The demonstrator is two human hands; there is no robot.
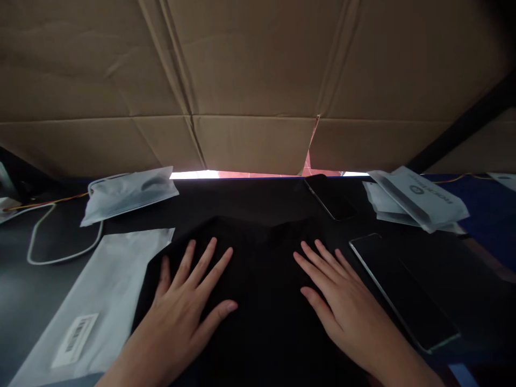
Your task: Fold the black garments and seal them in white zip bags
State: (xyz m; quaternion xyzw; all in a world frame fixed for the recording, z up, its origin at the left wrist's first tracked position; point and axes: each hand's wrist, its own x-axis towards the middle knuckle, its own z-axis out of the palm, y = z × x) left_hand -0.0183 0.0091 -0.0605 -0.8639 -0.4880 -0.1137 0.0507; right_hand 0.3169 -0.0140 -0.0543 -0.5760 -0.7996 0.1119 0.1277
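Note:
A black cloth item (258,290), perhaps a garment, lies spread on the dark tabletop in front of me; its full outline is hard to make out. My left hand (187,306) rests flat on its left part with the fingers spread. On the right part, my right hand (336,295) lies palm down, fingers stretched out. Neither hand grips anything. Partly under the cloth's left edge is a white frosted bag (100,290) with a barcode label (75,340). Just right of my right hand lies a large dark-screened tablet or phone (403,293).
A smaller phone (330,196) lies near the table's far edge. Printed white pouches (423,199) are stacked at the far right. At the far left, another white pouch (131,194) lies over a white cable (30,244). A cardboard wall (250,70) rises behind the table.

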